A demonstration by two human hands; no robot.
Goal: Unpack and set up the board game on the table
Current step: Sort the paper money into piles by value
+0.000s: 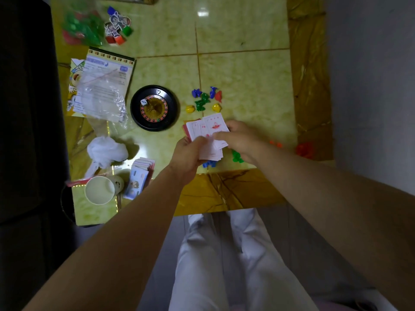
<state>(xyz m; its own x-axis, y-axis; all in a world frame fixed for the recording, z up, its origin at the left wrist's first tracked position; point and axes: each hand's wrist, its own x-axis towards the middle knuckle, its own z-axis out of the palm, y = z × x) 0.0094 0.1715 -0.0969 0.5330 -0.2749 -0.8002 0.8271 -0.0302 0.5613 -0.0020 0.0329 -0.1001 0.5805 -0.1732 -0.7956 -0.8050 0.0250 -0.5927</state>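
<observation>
Both hands met over the near middle of the worktop (pixel 242 30): the left hand (pixel 188 153) was closed around a stack of white cards with red print (pixel 207 133), and the right hand (pixel 241 140) pinched the top card between thumb and fingers, its own fingers covering the card's lower edge. At the far left a clear bag of green and red plastic pieces (pixel 78 28) was too blurred to count, and beside it lay cardboard character figures on coloured bases (pixel 118 25). Below them a printed rule sheet (pixel 107 75) sat partly under crinkled transparent wrapping (pixel 101 99), so its text could not be read. Nearer the edge lay a crumpled white bag (pixel 105 151), a pale paper cup (pixel 100 190) on its side with its mouth toward the camera, and a second deck of blue-faced cards (pixel 140 176) slumped at a slant. A round black roulette wheel (pixel 154 107) held a white die (pixel 143 102) in its bowl. Right of it, small glossy tokens in blue, green, red and yellow (pixel 205 99) clustered together. More green and blue pieces (pixel 237 157) were half hidden beneath the hands, and red pieces (pixel 304 149) at the right border were smeared by blur.
</observation>
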